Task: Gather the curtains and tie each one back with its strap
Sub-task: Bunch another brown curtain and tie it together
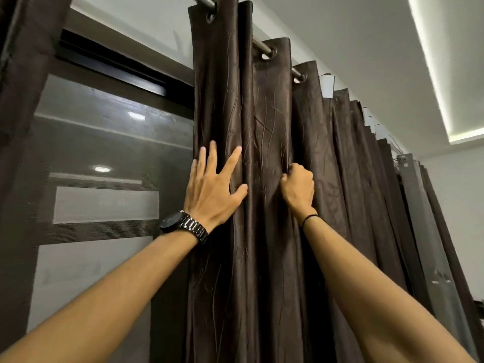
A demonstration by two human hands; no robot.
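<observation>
Head view: brown curtain (264,121) hangs in pleats from the rod (259,46). Left hand (212,188) lies flat on the pleats at the curtain's free edge, fingers straight and spread. Right hand (298,188) is fisted, clamped on a pleat just beside it.

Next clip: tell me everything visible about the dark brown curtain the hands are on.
The curtain is dark brown, glossy fabric with a wavy embossed line pattern. It hangs by eyelets from a metal rod in deep upright folds. The left hand presses flat on its outer folds; the right hand grips one fold in a fist.
</observation>
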